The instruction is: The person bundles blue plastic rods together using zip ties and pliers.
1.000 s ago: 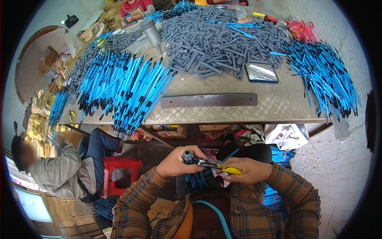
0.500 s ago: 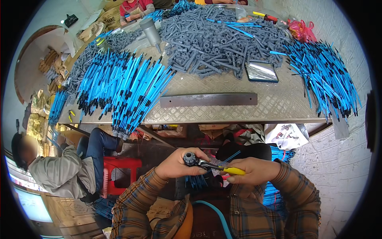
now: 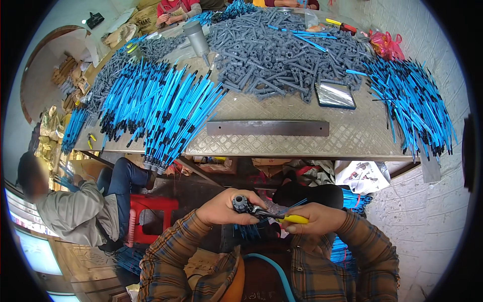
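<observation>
Above my lap, my left hand point(image 3: 221, 207) is closed around a grey plastic fitting point(image 3: 240, 201) with a ribbed round end and a hole facing up. My right hand point(image 3: 317, 218) grips yellow-handled pliers point(image 3: 295, 219). The metal jaws reach left to the fitting, next to my left thumb; what exactly they bite on is hidden by the fingers. Thin blue tubes point(image 3: 298, 203) show just behind the pliers, and I cannot tell whether they belong to the held piece.
Ahead stands a patterned table point(image 3: 251, 146) with a metal bar point(image 3: 267, 128), a heap of grey plastic parts point(image 3: 282, 55), blue tube bundles left point(image 3: 168, 108) and right point(image 3: 412, 105), and a dark-rimmed box point(image 3: 335, 95). A co-worker point(image 3: 75, 206) sits left beside a red stool point(image 3: 151, 214).
My right hand and the pliers have moved slightly left, so the jaws sit closer in against the fitting. The left hand keeps its hold. The whole view has shifted a little.
</observation>
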